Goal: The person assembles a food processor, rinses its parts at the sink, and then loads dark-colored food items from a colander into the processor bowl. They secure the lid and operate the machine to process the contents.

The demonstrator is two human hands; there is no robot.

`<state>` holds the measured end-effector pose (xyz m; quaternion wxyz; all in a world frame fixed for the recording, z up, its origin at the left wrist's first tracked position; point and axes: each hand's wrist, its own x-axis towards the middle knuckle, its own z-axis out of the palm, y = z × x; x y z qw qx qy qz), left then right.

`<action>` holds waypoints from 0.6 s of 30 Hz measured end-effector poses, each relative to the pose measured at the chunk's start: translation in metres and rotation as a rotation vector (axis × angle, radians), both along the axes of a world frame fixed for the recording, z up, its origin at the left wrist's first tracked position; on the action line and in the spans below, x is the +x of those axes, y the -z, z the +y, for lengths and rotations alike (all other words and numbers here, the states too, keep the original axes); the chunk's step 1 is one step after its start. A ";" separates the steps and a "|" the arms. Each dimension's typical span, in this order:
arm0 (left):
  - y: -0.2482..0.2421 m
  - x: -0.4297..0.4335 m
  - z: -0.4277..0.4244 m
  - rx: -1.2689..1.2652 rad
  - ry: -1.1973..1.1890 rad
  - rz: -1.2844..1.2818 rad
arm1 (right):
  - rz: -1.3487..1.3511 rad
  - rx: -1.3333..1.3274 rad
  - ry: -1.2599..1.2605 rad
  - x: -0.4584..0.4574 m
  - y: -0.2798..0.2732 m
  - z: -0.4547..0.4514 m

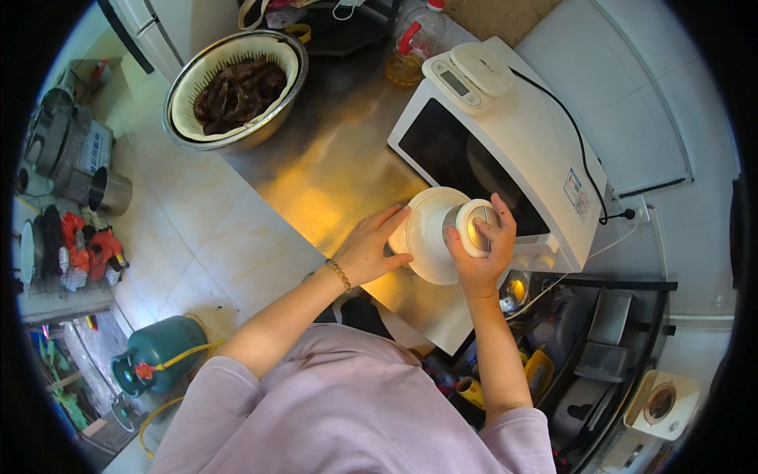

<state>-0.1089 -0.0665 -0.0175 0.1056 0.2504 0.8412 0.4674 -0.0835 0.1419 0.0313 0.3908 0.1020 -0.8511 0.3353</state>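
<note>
My left hand (374, 244) is at the left rim of a pale round dish (427, 243), its thumb and fingers spread along the edge. In my right hand (487, 252) is a small round container (475, 220) with a white ring and a shiny top, held over the dish's right side. Its fingers wrap around the ring, and one finger rests on the top. What lies inside the dish is too washed out to tell. Both objects are above the stainless-steel tabletop (331, 178), close to its front edge and just before the white oven (533, 136).
A steel bowl (299, 89) with a strainer of dark wet food (240, 95) stands at the far left corner. Kitchen scales (468, 77) sit on the oven. Behind is an oil bottle (408, 56). A green gas cylinder (166, 349) stands on the floor left; shelves (592, 338) lie right.
</note>
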 end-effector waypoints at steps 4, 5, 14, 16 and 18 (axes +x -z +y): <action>0.002 -0.001 0.000 0.003 0.029 -0.003 | 0.006 -0.012 0.003 0.000 0.001 0.000; 0.003 -0.001 0.000 0.003 0.030 0.006 | 0.005 -0.022 -0.002 0.000 0.001 0.000; 0.002 -0.001 0.000 0.011 0.029 0.008 | 0.014 -0.010 0.012 0.000 0.000 0.000; 0.001 -0.001 -0.001 0.012 0.036 -0.007 | 0.025 -0.007 0.019 0.000 0.000 -0.001; 0.001 -0.002 -0.002 -0.009 0.037 -0.013 | 0.023 -0.022 0.015 0.000 0.000 -0.002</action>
